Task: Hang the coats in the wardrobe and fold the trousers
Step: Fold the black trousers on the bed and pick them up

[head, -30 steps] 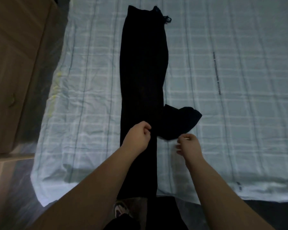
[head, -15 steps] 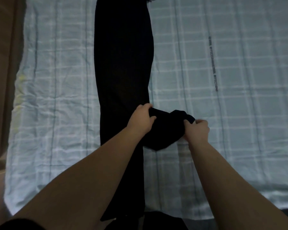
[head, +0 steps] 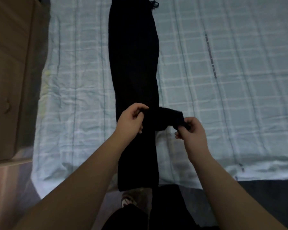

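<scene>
Black trousers lie lengthwise on the bed, running from the top of the head view down past the mattress's near edge. A flap of the black cloth sticks out to the right at mid-length. My left hand pinches the cloth at the flap's left end, over the trousers. My right hand pinches the flap's right corner and holds it a little above the sheet. No coats are in view.
The bed wears a pale checked sheet, wrinkled on the left. A wooden cabinet stands close along the bed's left side. My shoe and dark-trousered legs show below the bed's near edge.
Both hands moved from beside the flap onto it and now pinch its two ends. The flap has been drawn out flatter between them. The camera view shifted slightly.
</scene>
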Available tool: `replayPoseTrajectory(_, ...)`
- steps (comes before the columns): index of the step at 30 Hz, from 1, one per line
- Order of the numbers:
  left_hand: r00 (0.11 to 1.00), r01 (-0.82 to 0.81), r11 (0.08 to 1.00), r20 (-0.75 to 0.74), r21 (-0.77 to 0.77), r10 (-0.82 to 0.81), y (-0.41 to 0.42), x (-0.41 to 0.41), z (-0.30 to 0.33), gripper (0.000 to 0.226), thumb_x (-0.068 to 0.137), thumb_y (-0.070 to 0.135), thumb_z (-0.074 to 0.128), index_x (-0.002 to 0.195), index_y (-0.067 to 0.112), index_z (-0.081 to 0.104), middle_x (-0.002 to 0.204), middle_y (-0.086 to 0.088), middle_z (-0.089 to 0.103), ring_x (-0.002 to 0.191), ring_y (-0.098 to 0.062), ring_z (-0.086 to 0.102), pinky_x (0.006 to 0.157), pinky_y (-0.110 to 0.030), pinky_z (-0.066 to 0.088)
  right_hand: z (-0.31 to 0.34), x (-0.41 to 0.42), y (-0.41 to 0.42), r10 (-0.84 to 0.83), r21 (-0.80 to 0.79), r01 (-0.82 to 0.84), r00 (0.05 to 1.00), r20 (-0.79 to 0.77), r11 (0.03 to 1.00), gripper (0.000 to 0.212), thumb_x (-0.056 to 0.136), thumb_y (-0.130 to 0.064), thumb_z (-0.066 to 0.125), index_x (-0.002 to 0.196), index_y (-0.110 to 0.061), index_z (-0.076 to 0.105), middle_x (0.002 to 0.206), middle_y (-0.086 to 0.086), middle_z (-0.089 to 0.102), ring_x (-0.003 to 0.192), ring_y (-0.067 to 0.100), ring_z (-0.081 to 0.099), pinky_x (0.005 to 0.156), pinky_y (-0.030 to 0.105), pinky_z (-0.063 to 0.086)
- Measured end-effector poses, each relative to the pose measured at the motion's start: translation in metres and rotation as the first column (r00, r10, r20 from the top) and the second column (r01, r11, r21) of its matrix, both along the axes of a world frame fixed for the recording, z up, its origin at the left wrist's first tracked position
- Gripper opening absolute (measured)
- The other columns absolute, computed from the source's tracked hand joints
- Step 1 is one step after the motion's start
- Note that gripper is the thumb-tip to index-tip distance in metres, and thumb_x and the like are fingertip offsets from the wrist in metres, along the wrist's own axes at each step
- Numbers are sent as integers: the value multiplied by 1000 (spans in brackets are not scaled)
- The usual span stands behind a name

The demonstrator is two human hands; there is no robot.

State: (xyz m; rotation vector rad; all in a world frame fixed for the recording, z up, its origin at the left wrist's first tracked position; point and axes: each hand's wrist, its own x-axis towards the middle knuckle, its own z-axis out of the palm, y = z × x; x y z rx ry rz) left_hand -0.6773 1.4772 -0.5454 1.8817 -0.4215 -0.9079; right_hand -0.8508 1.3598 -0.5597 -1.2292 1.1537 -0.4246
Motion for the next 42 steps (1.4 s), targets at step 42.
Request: replayPoseTrajectory(42,868,-326,908,-298,264,398,205,-119,-92,36,67,44,78,82,15,64,83,-21,71,81,-31,69,84,-57,56,-62,-63,173,-73,287,155,958,-277,945,12,95,-7,54,84,-8,57,85,18,55,72,26,55,65,36,47)
